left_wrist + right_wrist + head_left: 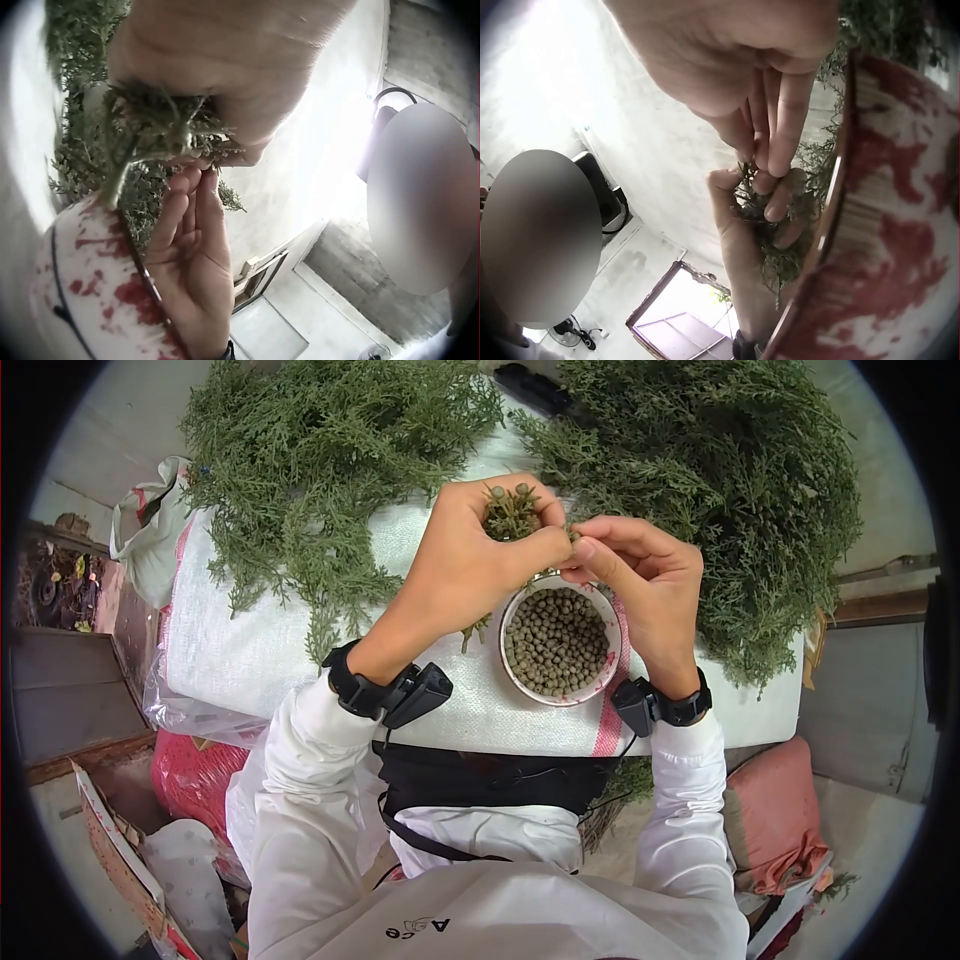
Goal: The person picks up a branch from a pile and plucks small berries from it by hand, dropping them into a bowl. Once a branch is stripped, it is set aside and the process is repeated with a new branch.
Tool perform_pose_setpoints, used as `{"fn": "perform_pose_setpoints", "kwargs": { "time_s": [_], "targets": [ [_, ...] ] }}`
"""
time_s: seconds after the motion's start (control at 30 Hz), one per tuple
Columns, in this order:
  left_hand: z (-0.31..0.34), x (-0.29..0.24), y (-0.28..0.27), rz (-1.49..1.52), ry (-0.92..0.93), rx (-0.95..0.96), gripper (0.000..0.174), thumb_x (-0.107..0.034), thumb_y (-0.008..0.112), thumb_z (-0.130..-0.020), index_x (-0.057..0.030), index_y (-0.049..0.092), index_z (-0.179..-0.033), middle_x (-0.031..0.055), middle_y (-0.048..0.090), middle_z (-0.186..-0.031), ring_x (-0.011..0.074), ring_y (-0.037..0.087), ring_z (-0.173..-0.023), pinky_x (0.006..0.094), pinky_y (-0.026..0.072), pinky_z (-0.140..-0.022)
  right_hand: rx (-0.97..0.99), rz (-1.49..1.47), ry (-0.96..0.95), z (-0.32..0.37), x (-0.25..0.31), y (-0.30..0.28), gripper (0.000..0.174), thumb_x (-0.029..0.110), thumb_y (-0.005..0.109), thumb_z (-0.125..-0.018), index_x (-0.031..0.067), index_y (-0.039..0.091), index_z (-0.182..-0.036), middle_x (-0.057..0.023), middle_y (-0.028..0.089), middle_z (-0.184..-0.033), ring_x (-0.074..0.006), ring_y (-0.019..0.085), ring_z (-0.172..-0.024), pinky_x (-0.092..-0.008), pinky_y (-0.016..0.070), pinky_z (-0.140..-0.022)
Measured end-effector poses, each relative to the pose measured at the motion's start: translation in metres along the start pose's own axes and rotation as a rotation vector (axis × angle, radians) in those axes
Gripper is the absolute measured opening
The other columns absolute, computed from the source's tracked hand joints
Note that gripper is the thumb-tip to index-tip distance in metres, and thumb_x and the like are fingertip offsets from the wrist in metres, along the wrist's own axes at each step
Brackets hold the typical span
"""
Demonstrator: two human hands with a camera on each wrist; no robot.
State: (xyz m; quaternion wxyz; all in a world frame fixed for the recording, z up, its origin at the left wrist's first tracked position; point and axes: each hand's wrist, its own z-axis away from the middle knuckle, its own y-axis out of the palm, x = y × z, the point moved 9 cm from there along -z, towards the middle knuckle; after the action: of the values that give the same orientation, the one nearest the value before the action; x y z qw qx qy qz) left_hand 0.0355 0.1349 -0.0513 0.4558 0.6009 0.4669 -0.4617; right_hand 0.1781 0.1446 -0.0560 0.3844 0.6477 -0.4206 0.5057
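Note:
My left hand [475,555] grips a small bunch of green conifer sprigs [511,512] with round cones at their tips. The thumb and fingertips of my right hand [650,570] pinch at a tip of that bunch, right against the left thumb. Just below the hands stands a white bowl [508,672] holding many round greenish-brown cones [558,640]. In the left wrist view, the bunch's cut stem [116,184] sticks out below the left hand, by the bowl's red-patterned side [97,262]. The right wrist view shows the fingertips of both hands meeting at the sprigs [754,202].
Big heaps of conifer branches lie at the back left [330,460] and back right [720,480]. White woven sacking [430,700] with a pink stripe covers the work surface. A red bag [195,785] sits at lower left, a reddish cloth [775,810] at lower right.

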Motion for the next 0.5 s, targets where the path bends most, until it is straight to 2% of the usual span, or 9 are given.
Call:
{"fn": "perform_pose_setpoints", "kwargs": {
  "time_s": [0.1,0.2,0.5],
  "targets": [
    [0.0005,0.0042,-0.0001,0.044,-0.051,0.002,0.011,-0.007,0.07,-0.08,-0.0001,0.062,-0.077,-0.0012,0.062,-0.072,0.0041,0.054,-0.067,0.0206,0.0435,-0.061,0.002,0.004,-0.011,0.0008,0.0028,0.002,0.017,-0.001,0.066,-0.088,-0.0068,0.067,-0.104,-0.015,0.071,-0.093,-0.0182,0.07,-0.079,-0.0287,0.0601,-0.072],
    [0.0,0.0,-0.0009,-0.031,0.059,0.007,0.001,-0.002,0.062,-0.083,-0.0013,0.063,-0.083,-0.0029,0.059,-0.072,0.0012,0.05,-0.06,0.018,0.0403,-0.051,-0.011,-0.004,0.004,0.0014,0.0006,0.0012,0.017,-0.002,0.067,-0.088,-0.007,0.068,-0.104,-0.0147,0.071,-0.094,-0.0179,0.07,-0.079,-0.0287,0.0603,-0.072],
    [-0.0009,0.0041,-0.0009,-0.06,0.022,0.004,0.001,-0.001,0.064,-0.082,-0.0009,0.063,-0.081,-0.0021,0.059,-0.072,0.0017,0.051,-0.06,0.0184,0.0401,-0.052,-0.036,-0.044,0.041,0.0002,-0.0069,-0.0009,0.018,-0.002,0.068,-0.087,-0.0069,0.069,-0.104,-0.0143,0.071,-0.093,-0.0178,0.07,-0.08,-0.0286,0.0604,-0.073]
  ]
}}
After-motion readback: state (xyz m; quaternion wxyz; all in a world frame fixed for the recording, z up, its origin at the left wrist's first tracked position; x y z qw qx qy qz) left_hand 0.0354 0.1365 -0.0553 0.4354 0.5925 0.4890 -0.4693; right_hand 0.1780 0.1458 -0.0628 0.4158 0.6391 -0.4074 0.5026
